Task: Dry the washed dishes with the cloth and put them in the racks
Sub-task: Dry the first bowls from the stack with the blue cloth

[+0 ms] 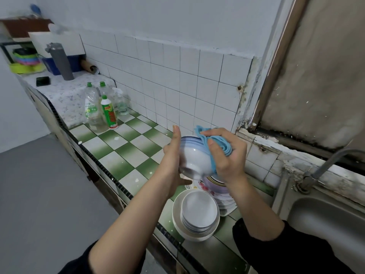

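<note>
Two hands (173, 155) (231, 155) press bowl (194, 157), cloth (221, 144) midair.

On my feed, above the green-and-white tiled bench (126, 153), my left hand (173, 155) presses flat against a blue-rimmed white bowl (194, 157) tipped on its side. My right hand (227, 153) grips a bunched blue cloth (221, 144) against its outer wall. Below sit stacked white bowls (197, 210) beside patterned plates (217, 186), near a steel sink (325, 220).
</note>
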The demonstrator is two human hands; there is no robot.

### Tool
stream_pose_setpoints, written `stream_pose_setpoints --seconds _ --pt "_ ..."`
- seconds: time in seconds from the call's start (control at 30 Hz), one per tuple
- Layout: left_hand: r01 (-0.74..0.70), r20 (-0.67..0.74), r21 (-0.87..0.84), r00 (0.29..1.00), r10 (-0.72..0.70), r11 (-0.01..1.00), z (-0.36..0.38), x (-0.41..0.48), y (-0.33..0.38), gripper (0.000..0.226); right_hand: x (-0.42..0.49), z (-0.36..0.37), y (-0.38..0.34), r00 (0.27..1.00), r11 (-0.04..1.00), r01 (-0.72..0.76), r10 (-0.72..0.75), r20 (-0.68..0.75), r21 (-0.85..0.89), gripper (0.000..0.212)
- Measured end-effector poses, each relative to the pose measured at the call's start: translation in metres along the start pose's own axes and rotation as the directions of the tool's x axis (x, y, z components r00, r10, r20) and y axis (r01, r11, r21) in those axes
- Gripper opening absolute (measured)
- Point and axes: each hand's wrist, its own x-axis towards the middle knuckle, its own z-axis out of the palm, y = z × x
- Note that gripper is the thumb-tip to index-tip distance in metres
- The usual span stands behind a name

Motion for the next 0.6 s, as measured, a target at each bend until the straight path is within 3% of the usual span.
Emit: stream_pose_setpoints --seconds 0.07,0.17,0.23,0.3,0.37,0.47,0.5,0.6 --pt "-0.02 0.06 0.052 0.998 0.016 0.998 -0.002 -0.003 -0.004 0.112 -0.001 -0.002 -0.002 1.0 0.999 -0.01 0.009 0.024 0.035 0.016" --pt "-0.149 0.146 0.067 0.98 0.138 0.987 -0.004 -0.004 -0.011 0.087 0.002 -0.003 -0.01 0.996 0.975 -0.084 0.084 0.006 0.206 0.021" --pt "-0.19 0.205 0.054 0.963 0.175 0.98 -0.006 -0.007 -0.013 0.059 0.005 -0.007 -0.017 0.981 0.927 -0.184 0.193 0.004 0.326 0.02" --pt "-0.213 0.23 0.037 0.953 0.199 0.976 -0.009 -0.01 -0.013 0.051 0.01 -0.012 -0.026 0.918 0.803 -0.381 0.389 0.081 0.459 0.019" --pt "-0.306 0.225 0.077 0.933 0.282 0.949 -0.011 -0.013 -0.016 0.059 0.016 -0.019 -0.036 0.786 0.621 -0.601 0.574 0.23 0.503 0.022" --pt "-0.479 0.173 0.279 0.878 0.447 0.832 -0.012 -0.023 -0.022 0.077 0.028 -0.029 -0.046 0.579 0.46 -0.81 0.727 0.368 0.364 0.036" --pt "-0.524 0.162 0.36 0.85 0.501 0.772 -0.012 -0.026 -0.023 0.088 0.031 -0.032 -0.049 0.546 0.442 -0.835 0.74 0.394 0.329 0.041" --pt "-0.65 0.22 0.431 0.748 0.626 0.625 -0.014 -0.029 -0.027 0.118 0.03 -0.035 -0.056 0.562 0.513 -0.823 0.668 0.488 0.244 0.051"
